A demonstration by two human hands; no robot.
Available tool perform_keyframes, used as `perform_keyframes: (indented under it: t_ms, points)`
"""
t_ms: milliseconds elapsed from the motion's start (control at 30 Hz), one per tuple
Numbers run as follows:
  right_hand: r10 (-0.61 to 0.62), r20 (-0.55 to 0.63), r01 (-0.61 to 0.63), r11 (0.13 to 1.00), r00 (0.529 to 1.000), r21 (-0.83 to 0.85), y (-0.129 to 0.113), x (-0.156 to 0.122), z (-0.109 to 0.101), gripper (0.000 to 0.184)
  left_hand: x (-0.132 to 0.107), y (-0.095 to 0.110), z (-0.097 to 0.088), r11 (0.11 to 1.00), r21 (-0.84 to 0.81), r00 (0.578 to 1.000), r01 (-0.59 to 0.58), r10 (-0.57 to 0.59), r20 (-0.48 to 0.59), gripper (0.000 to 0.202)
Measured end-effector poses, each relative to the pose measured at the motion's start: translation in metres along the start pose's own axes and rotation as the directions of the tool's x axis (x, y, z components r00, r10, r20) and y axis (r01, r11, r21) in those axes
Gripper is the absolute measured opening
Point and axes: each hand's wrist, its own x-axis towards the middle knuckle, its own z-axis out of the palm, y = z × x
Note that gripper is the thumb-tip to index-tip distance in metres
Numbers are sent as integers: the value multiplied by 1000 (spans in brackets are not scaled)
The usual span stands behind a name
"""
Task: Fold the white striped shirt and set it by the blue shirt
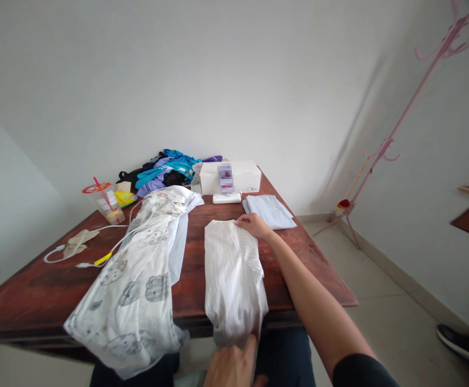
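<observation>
A white garment with fine stripes, folded into a long narrow strip, lies on the wooden table and hangs over its front edge. My right hand pinches its far right corner. Close to my lap, my left hand grips the garment's hanging lower end; the thumb is partly cut off by the frame. To the left, a white cloth printed with grey animal faces is spread along the table and droops over the front edge. A folded pale blue garment rests just beyond my right hand.
At the back stand a white box and a small white device. Heaped clothes, a plastic cup with a straw and white cables occupy the left side. A pink coat rack leans into view right.
</observation>
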Motion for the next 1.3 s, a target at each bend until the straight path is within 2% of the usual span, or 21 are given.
perform_keyframes:
  t_ms: [100,233,367,400,467,500,567,633,700,767,867,967,1033,1100,1200,1300]
  points:
    - [-37,-7,37,996,999,-82,2,0,3,31,1,2,-8,1000,15,992,-15,13,129,54]
    - [-42,6,42,988,999,-146,3,0,5,32,12,16,-10,998,-8,988,-67,67,141,48]
    - [-28,16,30,987,999,-155,0,-1,2,38,14,26,-12,998,19,989,-61,58,139,36]
    - [-15,29,19,989,999,-146,-1,-2,2,42,10,27,-17,996,17,986,-92,89,141,32]
    - [16,53,-9,991,998,-133,-1,-2,1,47,1,26,-35,970,-6,965,-243,243,99,28]
    - [27,53,-20,991,998,-133,-2,-3,1,48,-3,24,-47,938,-10,937,-345,345,45,26]
    - [30,23,-27,990,999,-137,-2,-3,1,45,-5,19,-72,849,58,844,-525,528,-93,25]
    - [0,-20,-3,993,1000,-122,-2,-3,1,40,3,12,-94,758,228,740,-611,649,-177,31]
    - [-53,-66,48,996,996,-82,-4,-2,1,36,20,3,-108,664,398,662,-634,731,-165,37]
    - [-104,-122,99,994,987,-47,-6,-2,1,33,40,-5,-115,583,496,616,-643,779,-117,31]
    - [-154,-221,146,988,963,-53,-10,-3,3,32,64,-12,-115,498,569,555,-655,828,-85,19]
    - [-183,-274,161,982,944,-101,-10,-5,7,27,71,-9,-111,425,591,466,-686,880,-93,22]
    - [-179,-251,148,980,951,-136,-10,-5,10,24,70,-4,-107,384,566,413,-730,907,-83,19]
    - [-148,-188,113,977,971,-183,-8,-5,14,22,69,2,-102,356,547,390,-757,919,-59,20]
    - [-76,-91,48,961,993,-271,-4,-3,17,22,74,7,-95,347,563,391,-750,919,-46,23]
    - [-40,-46,23,942,998,-335,0,-1,20,22,84,4,-87,349,562,389,-750,920,-53,41]
